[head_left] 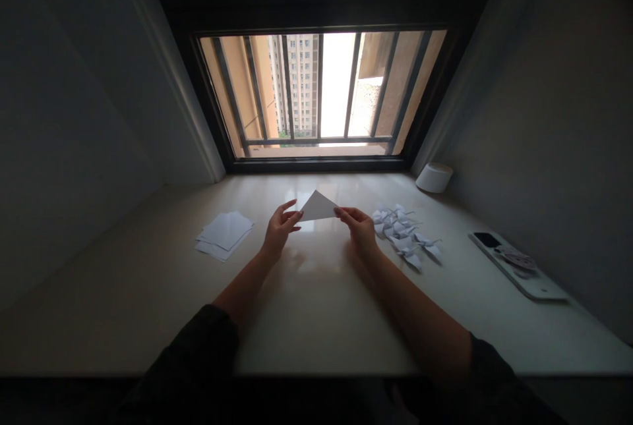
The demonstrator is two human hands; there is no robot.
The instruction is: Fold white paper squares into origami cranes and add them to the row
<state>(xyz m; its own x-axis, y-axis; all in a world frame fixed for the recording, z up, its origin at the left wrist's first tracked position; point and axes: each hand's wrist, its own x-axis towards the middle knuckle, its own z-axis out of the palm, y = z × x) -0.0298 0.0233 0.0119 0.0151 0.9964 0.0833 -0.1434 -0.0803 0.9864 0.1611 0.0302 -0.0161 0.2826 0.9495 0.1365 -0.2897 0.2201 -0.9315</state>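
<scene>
A white sheet of paper folded into a triangle point(317, 207) hangs just above the pale tabletop point(316, 300), held at both ends. My left hand point(279, 227) pinches its left corner, with the other fingers spread upward. My right hand point(358, 226) pinches its right corner. Both forearms reach in from the near edge in dark sleeves.
A small stack of white square sheets point(224, 234) lies to the left. Several folded paper cranes point(404, 234) lie in a cluster to the right. A white round object point(434, 177) stands by the barred window point(321, 92). A phone with small items point(514, 261) rests at the far right.
</scene>
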